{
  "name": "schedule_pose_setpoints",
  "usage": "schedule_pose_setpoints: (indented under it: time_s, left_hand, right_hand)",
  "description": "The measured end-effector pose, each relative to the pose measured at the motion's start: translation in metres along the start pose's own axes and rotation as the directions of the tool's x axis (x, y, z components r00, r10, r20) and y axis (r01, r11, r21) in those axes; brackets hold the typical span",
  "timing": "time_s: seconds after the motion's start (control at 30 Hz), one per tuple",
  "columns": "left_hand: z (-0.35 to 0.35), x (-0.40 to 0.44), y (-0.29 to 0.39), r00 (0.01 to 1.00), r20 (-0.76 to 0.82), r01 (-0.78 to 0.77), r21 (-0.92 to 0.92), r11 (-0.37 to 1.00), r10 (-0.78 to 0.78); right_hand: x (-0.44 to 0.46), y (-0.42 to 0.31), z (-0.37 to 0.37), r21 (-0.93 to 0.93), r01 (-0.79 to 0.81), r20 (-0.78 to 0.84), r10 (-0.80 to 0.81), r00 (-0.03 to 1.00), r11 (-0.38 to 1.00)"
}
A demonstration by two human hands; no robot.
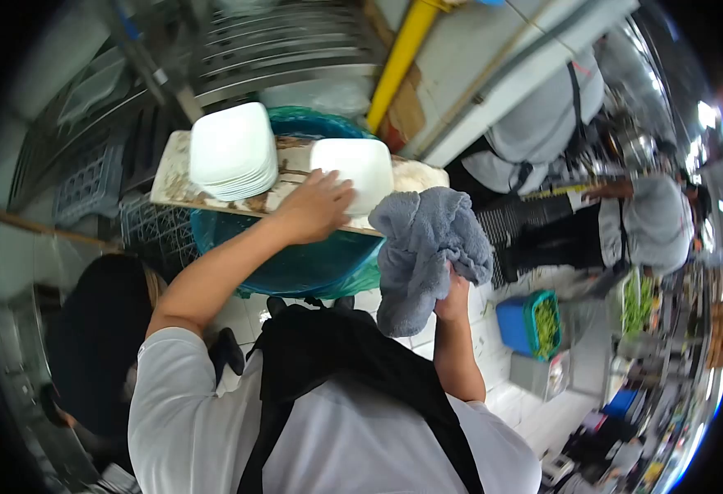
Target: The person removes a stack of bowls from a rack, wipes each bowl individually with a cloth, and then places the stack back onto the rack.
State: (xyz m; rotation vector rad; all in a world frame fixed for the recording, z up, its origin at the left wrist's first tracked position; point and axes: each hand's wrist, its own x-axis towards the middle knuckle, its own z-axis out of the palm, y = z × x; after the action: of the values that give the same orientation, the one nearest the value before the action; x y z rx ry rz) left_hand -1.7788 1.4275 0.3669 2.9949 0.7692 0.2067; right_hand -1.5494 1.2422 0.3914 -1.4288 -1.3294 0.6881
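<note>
Two hands busy. Left hand [322,207] palm down, fingers spread over the near-left edge of a white dish [357,169], touching; can't tell if it grips. Right hand [453,298] clenched around a bunched gray cloth [427,239], held up just beside the dish, one end hanging. Dish sits on a stained board [170,175], right of a stack of white dishes [231,148], gap between. Board lies across a green-lined bin [299,267]. Progress: looks midway. Done, probably: left stack, piled up. Remaining, probably: dish under the hand. Which dishes are already wiped, can't tell.
</note>
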Motion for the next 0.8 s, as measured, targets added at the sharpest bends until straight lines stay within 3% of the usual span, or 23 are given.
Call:
schedule_pose_setpoints:
  time_s: [0.03,0.1,0.17,0.2,0.23,0.3,0.4,0.43,0.47,0.5,0.57,0.6,0.7,0.8]
  left_hand:
    - [-0.005,-0.003,0.001,0.993,-0.116,-0.024,0.028,0.999,0.027]
    - [-0.022,-0.025,0.0,0.979,-0.202,0.035,-0.027,0.999,-0.04]
    - [-0.04,-0.05,-0.003,0.834,-0.447,0.185,-0.325,0.927,-0.324]
    - [-0.035,-0.069,-0.009,0.717,-0.57,0.228,-0.351,0.908,-0.401]
    - [-0.035,-0.083,-0.015,0.705,-0.579,0.234,-0.355,0.905,-0.41]
    - [-0.037,-0.107,-0.027,0.375,-0.724,0.445,-0.407,0.797,-0.579]
    - [-0.03,-0.128,-0.059,0.291,-0.6,0.476,-0.585,0.657,-0.745]
    - [-0.028,-0.131,-0.067,0.261,-0.602,0.481,-0.596,0.642,-0.755]
    - [-0.025,-0.133,-0.074,0.304,-0.507,0.439,-0.677,0.591,-0.806]
    - [-0.023,-0.134,-0.079,0.357,-0.405,0.396,-0.75,0.529,-0.842]
    - [-0.021,-0.129,-0.085,0.372,-0.384,0.378,-0.769,0.516,-0.845]
    - [-0.022,-0.127,-0.084,0.395,-0.359,0.348,-0.793,0.499,-0.846]
    - [-0.02,-0.123,-0.084,0.407,-0.351,0.313,-0.813,0.49,-0.843]
    - [-0.017,-0.123,-0.087,0.424,-0.311,0.322,-0.826,0.463,-0.851]
  right_hand:
    - [0.01,-0.004,0.004,-0.084,0.148,0.058,-0.144,0.988,0.985]
    - [0.033,0.004,0.02,0.022,0.249,0.159,-0.249,0.955,0.968]
    - [0.064,-0.03,0.052,0.277,-0.022,0.247,-0.048,0.968,0.961]
    - [0.086,-0.047,0.065,0.019,0.317,0.255,-0.311,0.916,0.948]
    - [0.11,-0.067,0.081,-0.223,0.611,0.328,-0.532,0.781,0.759]
    - [0.147,-0.121,0.127,0.101,0.401,0.356,-0.409,0.84,0.911]
    - [0.22,-0.134,0.193,0.09,0.357,0.537,-0.348,0.769,0.93]
    - [0.243,-0.139,0.214,-0.255,0.395,0.646,-0.148,0.749,0.883]
    - [0.255,-0.141,0.232,-0.558,0.439,0.67,0.07,0.739,0.705]
    - [0.257,-0.133,0.247,-0.556,0.456,0.685,0.072,0.725,0.695]
    - [0.26,-0.104,0.276,-0.588,0.652,0.693,-0.118,0.711,0.478]
    - [0.251,-0.098,0.283,-0.532,0.728,0.76,-0.134,0.636,0.432]
    - [0.228,-0.084,0.292,-0.488,0.814,0.848,-0.05,0.528,0.315]
    - [0.22,-0.089,0.287,-0.458,0.794,0.878,0.062,0.475,0.399]
